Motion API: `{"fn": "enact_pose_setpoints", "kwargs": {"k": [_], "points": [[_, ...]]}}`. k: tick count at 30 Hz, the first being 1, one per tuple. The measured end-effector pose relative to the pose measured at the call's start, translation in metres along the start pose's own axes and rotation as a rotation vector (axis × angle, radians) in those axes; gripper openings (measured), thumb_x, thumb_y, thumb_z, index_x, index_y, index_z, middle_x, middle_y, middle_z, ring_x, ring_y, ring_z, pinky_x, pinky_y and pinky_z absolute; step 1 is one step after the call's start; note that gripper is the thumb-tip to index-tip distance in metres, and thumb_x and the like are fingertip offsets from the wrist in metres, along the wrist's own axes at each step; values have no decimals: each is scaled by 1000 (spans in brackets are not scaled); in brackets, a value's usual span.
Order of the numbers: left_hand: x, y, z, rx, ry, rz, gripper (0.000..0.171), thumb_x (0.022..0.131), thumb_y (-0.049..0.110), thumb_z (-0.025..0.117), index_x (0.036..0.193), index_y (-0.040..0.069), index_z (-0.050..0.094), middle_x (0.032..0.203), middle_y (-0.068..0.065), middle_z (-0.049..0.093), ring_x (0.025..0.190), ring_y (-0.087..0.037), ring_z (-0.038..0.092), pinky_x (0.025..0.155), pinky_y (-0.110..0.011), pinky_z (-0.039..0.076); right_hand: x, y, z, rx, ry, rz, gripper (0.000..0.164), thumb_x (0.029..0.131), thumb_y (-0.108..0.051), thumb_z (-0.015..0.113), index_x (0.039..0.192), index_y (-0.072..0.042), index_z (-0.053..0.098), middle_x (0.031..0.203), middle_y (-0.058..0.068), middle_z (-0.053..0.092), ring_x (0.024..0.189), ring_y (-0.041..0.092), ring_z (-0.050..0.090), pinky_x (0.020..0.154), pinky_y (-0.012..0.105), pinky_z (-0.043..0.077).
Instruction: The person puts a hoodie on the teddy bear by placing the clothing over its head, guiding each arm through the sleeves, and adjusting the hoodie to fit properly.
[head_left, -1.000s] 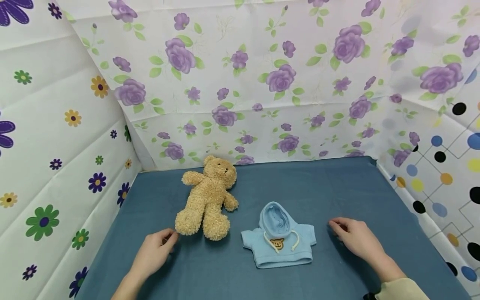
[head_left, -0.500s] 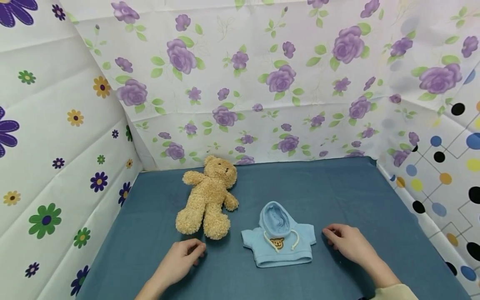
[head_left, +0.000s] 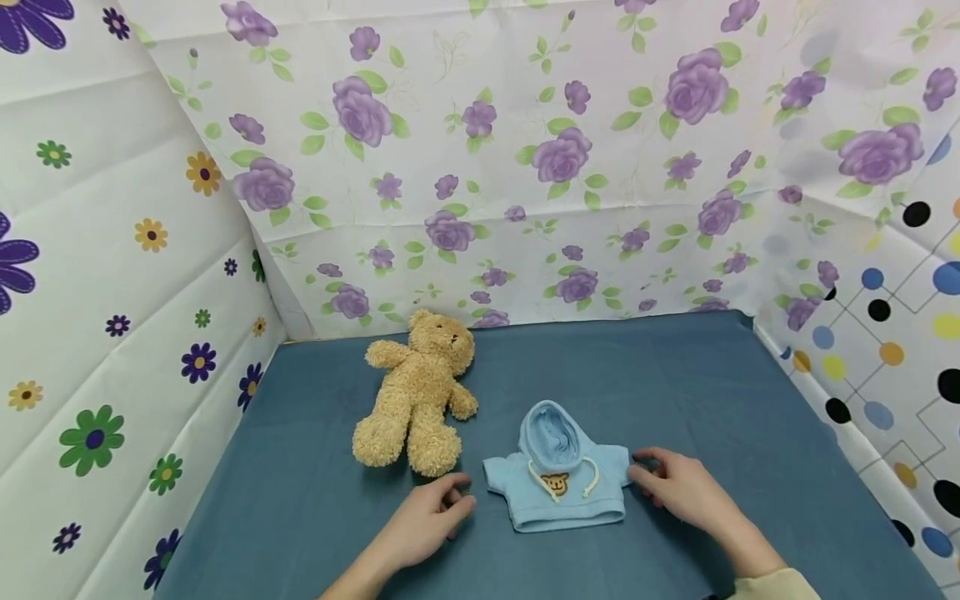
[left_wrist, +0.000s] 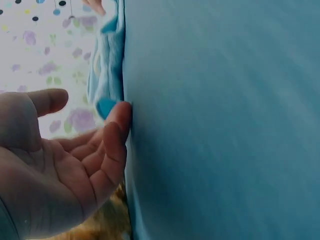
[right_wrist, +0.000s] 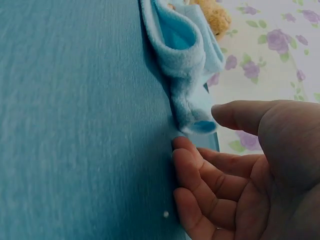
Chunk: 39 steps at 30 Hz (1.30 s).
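Observation:
A small light-blue doll hoodie [head_left: 570, 504] with a bear face and white drawstrings lies flat on the blue table, hood away from me. My right hand [head_left: 678, 490] is at its right sleeve, thumb and fingers spread on either side of the cuff [right_wrist: 200, 126] in the right wrist view, not closed on it. My left hand [head_left: 423, 521] rests low over the cloth, left of the left sleeve, with thumb and fingers apart and nothing between them. Behind the left hand a tan plush teddy bear [head_left: 420, 387] lies on its back, head toward the rear wall.
The blue tablecloth [head_left: 637, 367] covers the table. Behind it hangs a white sheet with purple roses [head_left: 562, 156]. A flower-print sheet [head_left: 90, 350] borders the left side, and a dotted sheet [head_left: 862, 417] borders the right.
My left hand has moved right, from beside the bear's foot toward the hoodie's left sleeve. My right hand has moved left to the right sleeve. Bear and hoodie stay in place.

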<state>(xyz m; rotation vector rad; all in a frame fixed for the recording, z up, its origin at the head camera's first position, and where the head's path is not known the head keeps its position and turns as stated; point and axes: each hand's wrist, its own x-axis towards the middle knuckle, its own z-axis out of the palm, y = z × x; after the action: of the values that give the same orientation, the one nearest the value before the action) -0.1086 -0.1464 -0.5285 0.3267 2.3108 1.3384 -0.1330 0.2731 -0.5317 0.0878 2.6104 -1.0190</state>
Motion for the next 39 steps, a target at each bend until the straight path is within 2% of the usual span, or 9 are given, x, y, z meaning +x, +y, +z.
{"fn": "enact_pose_setpoints", "kwargs": {"k": [4, 8, 12, 14, 17, 25, 31, 35, 39], "points": [[11, 12, 8, 0, -12, -36, 71, 111, 42, 59, 158, -9, 42, 90, -3, 67, 68, -20, 64, 69, -38, 52, 4, -4, 2, -1, -14, 9, 64, 106, -49, 67, 148, -2, 59, 83, 0, 70, 71, 19, 65, 64, 39, 51], [19, 20, 11, -16, -31, -88, 78, 109, 47, 60, 160, -8, 38, 88, -5, 68, 68, -22, 65, 68, -37, 51, 6, -7, 4, -7, -22, 11, 62, 105, -46, 68, 148, -2, 60, 83, 0, 71, 71, 19, 65, 63, 39, 51], [27, 22, 14, -34, -19, -113, 82, 108, 48, 61, 162, -8, 35, 88, -3, 70, 66, -21, 67, 63, -35, 51, 8, -9, 5, -22, -17, 18, 60, 105, -46, 69, 145, -1, 61, 82, 0, 70, 70, 18, 65, 63, 39, 51], [30, 22, 16, -69, 8, -107, 82, 108, 44, 62, 161, -11, 33, 88, -6, 71, 63, -22, 66, 59, -36, 50, 8, -10, 5, -20, -14, 17, 60, 105, -46, 69, 144, -1, 61, 82, 1, 69, 70, 19, 65, 63, 39, 51], [35, 20, 17, -110, 28, -133, 81, 108, 41, 61, 164, -8, 30, 88, -6, 72, 60, -21, 65, 56, -35, 49, 9, -11, 4, -16, -10, 14, 59, 104, -45, 69, 143, -1, 62, 81, 1, 69, 70, 19, 65, 63, 39, 50], [39, 23, 19, -134, 36, -142, 67, 108, 40, 61, 157, -3, 44, 87, -8, 71, 57, -19, 62, 52, -35, 46, 8, -10, 4, -25, -9, 25, 61, 103, -50, 70, 139, -2, 63, 80, 2, 67, 68, 19, 64, 62, 39, 50], [40, 22, 20, -143, 29, -112, 45, 106, 35, 66, 136, 2, 57, 84, -9, 65, 59, -20, 60, 56, -35, 46, 6, -13, 4, -51, -11, 31, 62, 100, -54, 73, 132, -2, 65, 80, 4, 65, 68, 20, 62, 63, 39, 49], [40, 23, 21, -115, 42, -61, 32, 104, 30, 71, 121, 4, 61, 88, -8, 60, 70, -20, 55, 67, -36, 45, 5, -14, 7, -62, 7, 2, 50, 98, -48, 77, 119, -4, 67, 86, 3, 64, 73, 19, 59, 66, 38, 47], [40, 25, 23, -96, 58, -25, 24, 103, 26, 72, 113, 6, 62, 98, -6, 59, 78, -20, 54, 71, -37, 44, 4, -15, 12, -30, 21, -27, 37, 96, -42, 80, 103, -10, 63, 86, 3, 59, 73, 20, 53, 66, 37, 42]]}}
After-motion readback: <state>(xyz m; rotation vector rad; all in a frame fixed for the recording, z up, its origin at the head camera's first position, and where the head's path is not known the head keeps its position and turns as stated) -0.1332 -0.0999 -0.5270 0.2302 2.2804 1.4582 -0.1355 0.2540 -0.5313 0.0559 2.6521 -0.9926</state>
